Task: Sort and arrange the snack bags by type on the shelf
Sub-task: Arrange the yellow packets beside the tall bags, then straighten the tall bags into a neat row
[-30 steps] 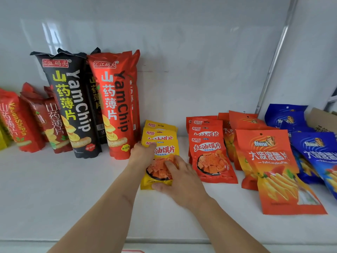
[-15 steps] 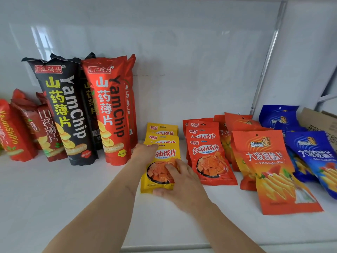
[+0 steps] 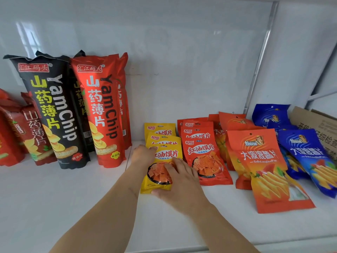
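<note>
Both my hands rest on the front yellow snack bag (image 3: 165,156), which leans on two more yellow bags (image 3: 160,130) behind it. My left hand (image 3: 143,155) grips its upper left corner. My right hand (image 3: 179,181) lies over its lower right part, thumb under the bottom edge. Right of it stands a row of small red bags (image 3: 206,157), then larger orange chip bags (image 3: 268,170) and blue chip bags (image 3: 310,157). To the left stand tall YamChip bags, black (image 3: 52,114) and red (image 3: 102,110).
Smaller red bags (image 3: 34,132) lean at the far left. A cardboard box (image 3: 317,126) sits at the far right behind the blue bags. The white shelf (image 3: 73,201) has bare surface in front of the tall bags, and its front edge runs along the bottom.
The view has shifted slightly and the bags appear a little lower and to the right. Both hands stay on the front yellow bag in about the same grip.
</note>
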A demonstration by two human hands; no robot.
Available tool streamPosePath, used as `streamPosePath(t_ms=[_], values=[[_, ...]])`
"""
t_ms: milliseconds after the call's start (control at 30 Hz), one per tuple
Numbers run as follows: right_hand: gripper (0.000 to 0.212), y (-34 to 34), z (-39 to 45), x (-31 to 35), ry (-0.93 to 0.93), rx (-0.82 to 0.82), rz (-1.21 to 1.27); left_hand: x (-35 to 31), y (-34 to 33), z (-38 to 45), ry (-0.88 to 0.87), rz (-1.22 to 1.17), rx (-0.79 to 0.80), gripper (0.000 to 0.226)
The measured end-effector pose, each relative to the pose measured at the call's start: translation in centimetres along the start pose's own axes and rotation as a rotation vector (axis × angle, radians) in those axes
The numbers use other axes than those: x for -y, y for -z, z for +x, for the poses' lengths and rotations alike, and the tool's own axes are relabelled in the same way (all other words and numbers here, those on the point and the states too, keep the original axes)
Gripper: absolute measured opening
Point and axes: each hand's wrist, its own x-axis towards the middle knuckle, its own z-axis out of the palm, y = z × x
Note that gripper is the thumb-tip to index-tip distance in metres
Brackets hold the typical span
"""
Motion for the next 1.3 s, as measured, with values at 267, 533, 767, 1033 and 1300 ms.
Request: streamPosePath(t_ms=[267,533,767,1033,1300], values=[[0.092,-0.2,0.4,-0.3,-0.012,0.109,0.028,1.1,-0.7,0.3,-0.032,0.060,-0.055,0.041],[0.073,0.2,0.3,-0.1,-0.020,0.071,0.032,0.5,0.5,-0.7,-0.031,0.051,-0.030,0.040],[0.060,0.9,0.1,-0.2,0.020,-0.041,0.082,0.6,2.0,-4.4,-0.069,0.069,-0.084,0.036],[0.042,3.4,2.5,1.2,0.112,-0.058,0.145,2.1,5.5,-8.2,-0.182,0.181,-0.349,0.026],[0.047,4.4,6.2,6.4,0.128,-0.022,0.377,4.1,8.8,-8.1,-0.229,0.008,-0.546,0.026]])
